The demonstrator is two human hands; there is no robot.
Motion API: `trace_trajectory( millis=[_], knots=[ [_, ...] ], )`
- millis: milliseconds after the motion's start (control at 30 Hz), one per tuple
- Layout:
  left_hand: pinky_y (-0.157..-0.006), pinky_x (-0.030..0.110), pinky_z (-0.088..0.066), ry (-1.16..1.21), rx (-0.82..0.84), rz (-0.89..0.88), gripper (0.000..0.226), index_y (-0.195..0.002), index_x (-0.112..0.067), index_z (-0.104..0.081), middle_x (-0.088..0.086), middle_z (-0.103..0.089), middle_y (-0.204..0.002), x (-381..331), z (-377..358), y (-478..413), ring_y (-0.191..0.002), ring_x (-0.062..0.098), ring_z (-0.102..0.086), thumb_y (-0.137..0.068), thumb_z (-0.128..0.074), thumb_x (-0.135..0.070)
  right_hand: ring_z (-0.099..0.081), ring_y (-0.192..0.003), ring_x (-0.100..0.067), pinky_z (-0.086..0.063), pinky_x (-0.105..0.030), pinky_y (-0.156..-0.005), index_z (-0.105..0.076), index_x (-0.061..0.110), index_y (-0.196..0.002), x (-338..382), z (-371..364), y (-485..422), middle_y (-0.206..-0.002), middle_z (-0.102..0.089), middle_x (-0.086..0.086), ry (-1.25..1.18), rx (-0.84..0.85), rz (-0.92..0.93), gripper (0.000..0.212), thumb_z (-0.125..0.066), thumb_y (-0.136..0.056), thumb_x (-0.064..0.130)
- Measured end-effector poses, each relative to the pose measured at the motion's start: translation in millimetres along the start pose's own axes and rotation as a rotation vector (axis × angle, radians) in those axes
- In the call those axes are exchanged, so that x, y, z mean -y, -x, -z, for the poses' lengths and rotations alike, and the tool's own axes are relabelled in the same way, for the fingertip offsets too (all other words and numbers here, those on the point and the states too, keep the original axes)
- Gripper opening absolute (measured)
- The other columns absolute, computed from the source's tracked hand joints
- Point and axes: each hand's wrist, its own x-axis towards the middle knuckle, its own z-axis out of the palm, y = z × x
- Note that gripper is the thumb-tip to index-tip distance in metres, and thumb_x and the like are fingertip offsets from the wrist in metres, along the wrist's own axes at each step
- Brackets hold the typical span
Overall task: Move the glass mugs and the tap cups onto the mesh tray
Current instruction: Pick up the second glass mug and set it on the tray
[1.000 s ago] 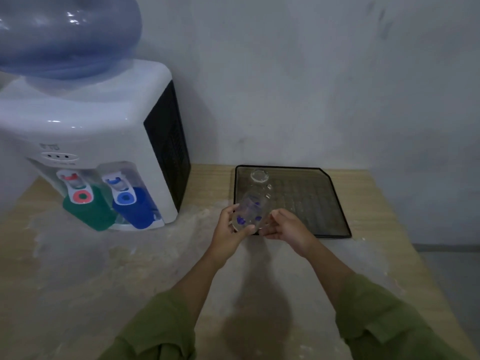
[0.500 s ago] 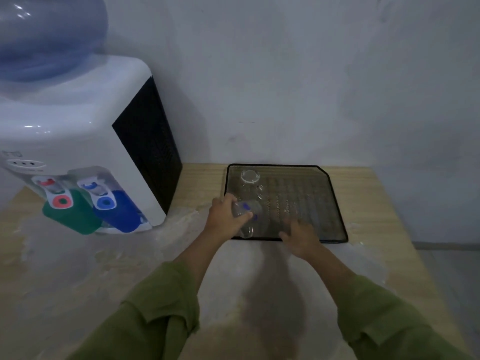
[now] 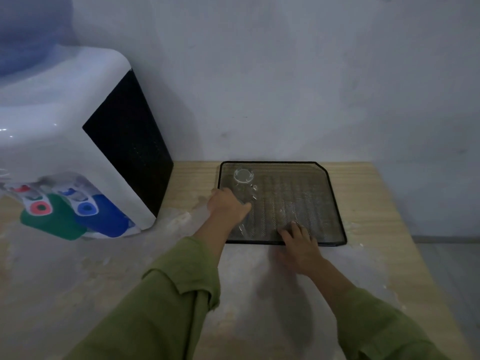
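Left hand [image 3: 228,203] grips clear glass mug [image 3: 242,224] — on mesh tray [image 3: 335,203].

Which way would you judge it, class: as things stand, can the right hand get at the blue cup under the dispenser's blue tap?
Probably not easily. The right hand rests at the mesh tray's near edge, and the left arm lies between it and the blue cup.

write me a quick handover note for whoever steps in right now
Left hand: closed on a glass mug, setting it at the near left of the mesh tray.
Right hand: empty, fingers resting on the tray's front edge.
Done: one glass mug stands in the tray's far left corner.
Left: release the second mug; the green cup and blue cup sit under the dispenser taps.
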Motion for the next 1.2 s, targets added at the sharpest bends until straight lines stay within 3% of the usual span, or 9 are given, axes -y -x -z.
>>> trace_trajectory(
  millis=[167, 267, 367, 500, 600, 833, 1200],
  knots=[
    [-0.101, 0.038, -0.042, -0.139, 0.035, -0.036, 0.084, -0.141, -0.003, -0.034, 0.020, -0.043, -0.141, -8.0, -5.5, -2.5, -0.129, 0.031, -0.046, -0.084, -0.044, -0.064, -0.004, -0.146, -0.035, -0.021, -0.053, -0.114, -0.021, 0.028, -0.146, -1.6, -1.6, -2.5, -0.159, -0.004, -0.013, -0.005, -0.003, -0.001, 0.056, -0.044, -0.096, 0.031],
    [-0.103, 0.040, -0.041, -0.234, 0.071, -0.110, 0.086, -0.145, -0.007, -0.029, 0.019, -0.040, -0.146, -10.6, -4.7, 1.0, -0.132, 0.032, -0.044, -0.085, -0.038, -0.067, -0.005, -0.146, -0.036, -0.021, -0.054, -0.114, -0.021, 0.027, -0.147, -1.8, -2.2, -0.2, -0.159, -0.005, -0.012, -0.021, -0.007, -0.002, 0.057, -0.041, -0.095, 0.042],
    [-0.099, 0.039, -0.042, -0.129, 0.094, -0.168, 0.082, -0.143, -0.015, -0.031, 0.016, -0.041, -0.141, -7.9, -1.0, 2.5, -0.128, 0.032, -0.047, -0.080, -0.050, -0.063, -0.007, -0.146, -0.035, -0.020, -0.054, -0.114, -0.022, 0.025, -0.146, -0.7, -3.7, 3.8, -0.159, -0.007, -0.012, -0.038, -0.032, 0.000, 0.060, -0.031, -0.094, 0.053],
    [-0.098, 0.038, -0.045, 0.048, 0.177, -0.247, 0.063, -0.135, -0.024, -0.042, 0.011, -0.045, -0.133, 3.6, 3.2, 5.6, -0.121, 0.030, -0.051, -0.077, -0.060, -0.042, -0.003, -0.147, -0.033, -0.014, -0.053, -0.116, -0.022, 0.026, -0.147, 2.4, -3.6, 4.2, -0.160, -0.005, -0.010, -0.082, -0.024, -0.029, 0.059, -0.021, -0.095, 0.054],
    [-0.096, 0.036, -0.047, 0.117, 0.158, -0.267, 0.061, -0.131, -0.026, -0.048, 0.009, -0.050, -0.130, 11.2, 1.2, 6.6, -0.117, 0.027, -0.053, -0.074, -0.065, -0.037, -0.004, -0.147, -0.034, -0.015, -0.054, -0.116, -0.024, 0.025, -0.146, 4.2, -3.6, 4.5, -0.160, -0.006, -0.011, -0.083, -0.031, -0.034, 0.057, -0.021, -0.096, 0.052],
    [-0.087, 0.034, -0.047, 0.166, 0.016, -0.184, 0.065, -0.119, -0.022, -0.053, 0.009, -0.057, -0.123, 11.9, -14.4, 12.8, -0.113, 0.028, -0.057, -0.068, -0.067, -0.061, -0.004, -0.147, -0.033, -0.014, -0.052, -0.116, -0.023, 0.026, -0.146, 5.8, -0.5, 6.6, -0.160, -0.006, -0.010, -0.074, -0.011, -0.045, 0.057, -0.020, -0.096, 0.053],
    [-0.097, 0.042, -0.047, 0.153, 0.043, -0.144, 0.088, -0.134, -0.021, -0.042, 0.007, -0.053, -0.136, 25.2, -16.2, 21.5, -0.124, 0.029, -0.052, -0.068, -0.051, -0.078, -0.010, -0.146, -0.034, -0.013, -0.055, -0.117, -0.028, 0.022, -0.144, 7.5, 4.4, 6.2, -0.159, -0.014, -0.011, -0.103, 0.006, -0.059, 0.058, -0.025, -0.095, 0.053]
  ],
)
